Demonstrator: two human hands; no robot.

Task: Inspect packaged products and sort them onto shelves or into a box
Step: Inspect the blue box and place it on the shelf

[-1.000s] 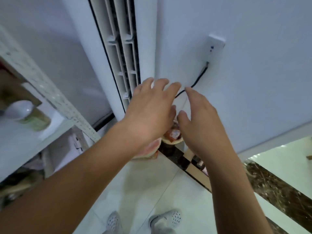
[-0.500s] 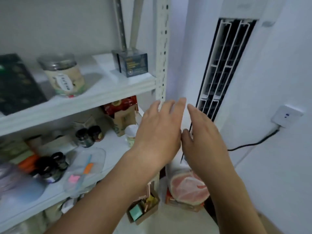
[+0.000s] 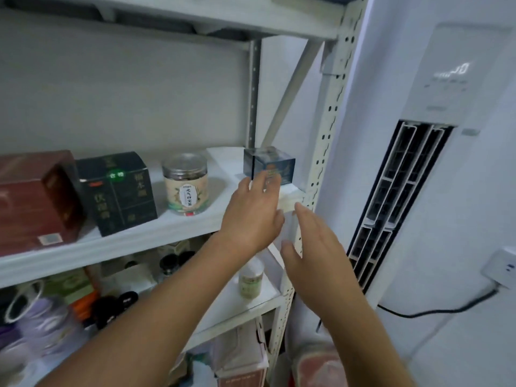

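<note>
Blue box [image 3: 275, 166] is standing at the right end of the shelf [image 3: 139, 241], beside the post [image 3: 321, 163]. The left hand [image 3: 251, 216], fingers straight, is overlapping the box's front; contact cannot be told. The right hand [image 3: 312, 247] is hovering flat and empty just below, apart from the left. A jar [image 3: 185, 185] is standing further left.

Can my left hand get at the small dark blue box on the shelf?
Probably yes. The left hand is raised in front of the dark blue box, fingertips over its lower front, nothing between them; the clear jar stands to the left.
</note>
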